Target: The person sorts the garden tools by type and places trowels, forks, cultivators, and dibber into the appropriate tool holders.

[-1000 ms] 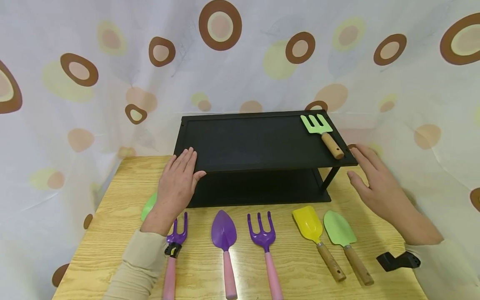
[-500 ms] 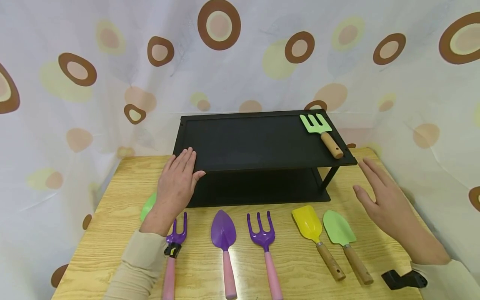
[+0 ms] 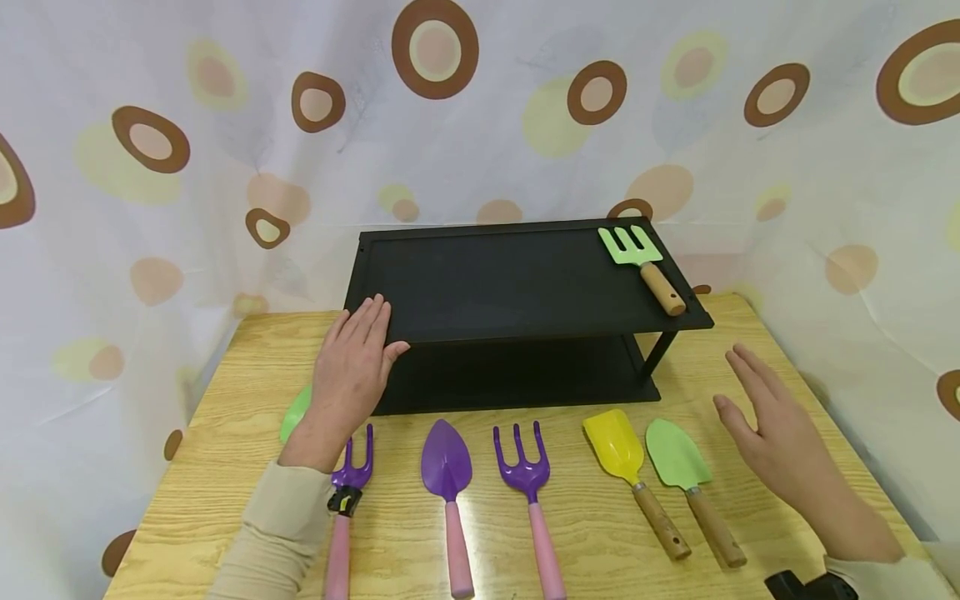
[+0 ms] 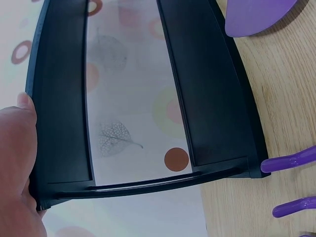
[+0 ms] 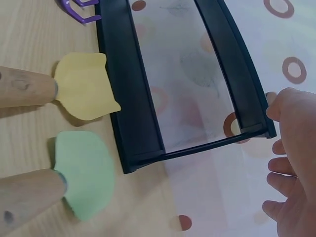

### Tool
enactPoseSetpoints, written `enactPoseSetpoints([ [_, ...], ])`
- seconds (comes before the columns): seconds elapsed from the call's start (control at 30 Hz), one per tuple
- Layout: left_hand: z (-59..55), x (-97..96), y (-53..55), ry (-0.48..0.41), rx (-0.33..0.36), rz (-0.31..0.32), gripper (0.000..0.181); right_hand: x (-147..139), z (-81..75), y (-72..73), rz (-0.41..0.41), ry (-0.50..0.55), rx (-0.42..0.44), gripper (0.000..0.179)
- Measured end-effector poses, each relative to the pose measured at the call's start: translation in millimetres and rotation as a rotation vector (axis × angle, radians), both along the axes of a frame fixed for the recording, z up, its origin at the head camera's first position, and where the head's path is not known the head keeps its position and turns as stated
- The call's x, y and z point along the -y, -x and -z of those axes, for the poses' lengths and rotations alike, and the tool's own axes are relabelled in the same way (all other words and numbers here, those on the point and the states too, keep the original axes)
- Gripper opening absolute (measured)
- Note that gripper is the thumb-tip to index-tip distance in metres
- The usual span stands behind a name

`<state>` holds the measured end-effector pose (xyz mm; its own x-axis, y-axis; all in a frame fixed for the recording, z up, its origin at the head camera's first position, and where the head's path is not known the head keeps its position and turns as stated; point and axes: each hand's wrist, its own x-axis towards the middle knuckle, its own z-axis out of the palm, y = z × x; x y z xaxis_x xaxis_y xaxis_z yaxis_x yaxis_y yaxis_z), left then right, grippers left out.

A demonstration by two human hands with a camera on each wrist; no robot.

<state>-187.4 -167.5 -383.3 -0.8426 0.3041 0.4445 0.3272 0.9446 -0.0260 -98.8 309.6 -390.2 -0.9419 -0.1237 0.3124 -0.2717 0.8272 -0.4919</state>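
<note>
A black two-tier rack [image 3: 517, 283] stands on the table, its two shelves seen from the side in both wrist views. My left hand [image 3: 352, 367] rests on its left front corner, fingers straight on the top shelf; in the left wrist view the thumb [image 4: 24, 101] lies along the shelf edge. A light green hand fork [image 3: 632, 246] with a wooden handle lies on the top shelf at the right. My right hand [image 3: 780, 450] holds nothing, fingers extended, apart from the rack's right front corner. Nearest it are a light green trowel [image 3: 678, 454] and a yellow scoop [image 3: 615, 446].
A purple trowel [image 3: 447, 462] and a purple hand fork [image 3: 527, 477], both pink-handled, lie before the rack. Another purple fork [image 3: 352, 475] and a green tool [image 3: 297, 410] are partly hidden by the left arm. A patterned curtain [image 3: 480, 125] hangs behind the wooden table [image 3: 210, 475].
My right hand has drawn back from the rack's right corner, moving toward me and slightly right. The left hand stays on the rack, and the tools have not moved.
</note>
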Motion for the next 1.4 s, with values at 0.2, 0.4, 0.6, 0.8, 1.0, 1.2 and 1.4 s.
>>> enactPoseSetpoints([
  [0.2,-0.1,-0.4,-0.2,-0.013,-0.013,0.016,0.063,-3,13.1,-9.0,0.017,0.0,0.041,0.057],
  [0.4,-0.4,-0.8,-1.7,-0.011,-0.003,0.008,0.063,-4,25.6,-18.7,0.042,0.028,0.109,0.056],
  [0.6,0.0,0.0,-1.8,-0.008,0.004,0.003,0.063,-5,35.9,-27.6,0.054,0.026,0.122,0.056],
  [0.8,0.2,-0.3,-2.1,-0.013,0.003,0.003,0.063,-5,47.7,-38.2,0.055,0.039,0.153,0.056],
  [1.0,-0.4,-1.1,-1.7,-0.016,0.008,0.001,0.064,-1,59.6,-49.5,0.071,0.024,0.21,0.057],
  [1.2,0.2,-0.9,-2.2,-0.008,-0.004,0.002,0.063,0,73.5,-60.4,0.066,0.032,0.25,0.059],
  [1.4,1.0,-1.4,-2.1,-0.016,-0.014,0.007,0.063,1,85.5,-68.7,0.084,0.014,0.289,0.059],
])
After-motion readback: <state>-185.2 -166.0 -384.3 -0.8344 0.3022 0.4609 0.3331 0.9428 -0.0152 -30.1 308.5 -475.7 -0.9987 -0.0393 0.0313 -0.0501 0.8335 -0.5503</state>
